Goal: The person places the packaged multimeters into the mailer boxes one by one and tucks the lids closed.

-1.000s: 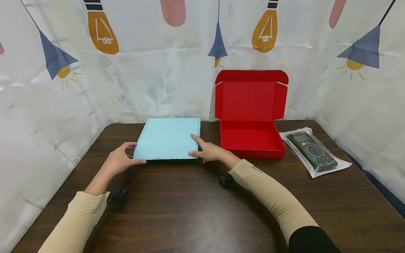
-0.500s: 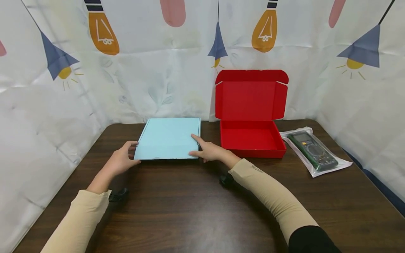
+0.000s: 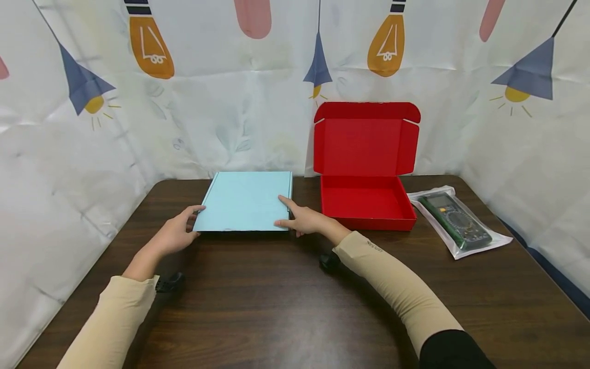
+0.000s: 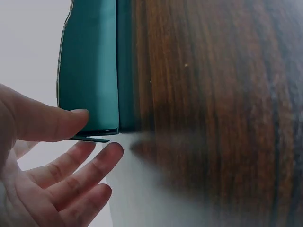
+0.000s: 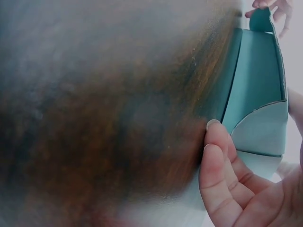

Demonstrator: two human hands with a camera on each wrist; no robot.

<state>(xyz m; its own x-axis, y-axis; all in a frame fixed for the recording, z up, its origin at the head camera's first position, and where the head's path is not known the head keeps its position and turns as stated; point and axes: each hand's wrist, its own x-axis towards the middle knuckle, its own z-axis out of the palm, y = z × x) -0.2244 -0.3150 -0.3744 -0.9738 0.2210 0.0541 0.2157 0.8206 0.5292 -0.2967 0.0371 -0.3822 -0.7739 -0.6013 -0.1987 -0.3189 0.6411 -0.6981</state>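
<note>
A light blue cardboard mailer box lies at the back of the table, left of centre, its lid lowered. My left hand grips its front left corner, thumb at the front edge and fingers along the left side. In the left wrist view, the thumb presses the front flap beside a thin projecting tab. My right hand holds the right side near the front corner, index finger stretched over the lid. In the right wrist view, its other fingers curl against the side below a rounded side flap.
Right of the blue box stands a red mailer box with its lid raised. Farther right lies a green-edged multimeter in a clear plastic bag. A white printed curtain hangs right behind the dark wooden table.
My left thumb has drawn back along the front edge toward the left corner, and the left fingers reach slightly farther over the lid's edge. My right hand stays in place.
</note>
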